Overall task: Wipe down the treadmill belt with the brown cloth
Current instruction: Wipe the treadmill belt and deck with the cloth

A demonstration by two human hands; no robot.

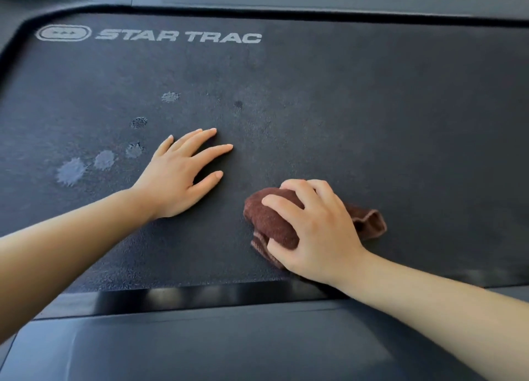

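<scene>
The dark grey treadmill belt [357,100] fills most of the view and carries a white STAR TRAC logo at its upper left. My right hand [312,229] presses a bunched brown cloth [272,223] onto the belt near its front edge, right of centre. One corner of the cloth sticks out to the right of my fingers. My left hand [180,171] lies flat on the belt with fingers spread, a little left of the cloth, holding nothing.
Several pale wet spots [71,170] dot the belt left of my left hand. A glossy black side rail [200,297] runs along the belt's front edge, with a grey deck cover [229,349] below it. Another rail borders the far edge.
</scene>
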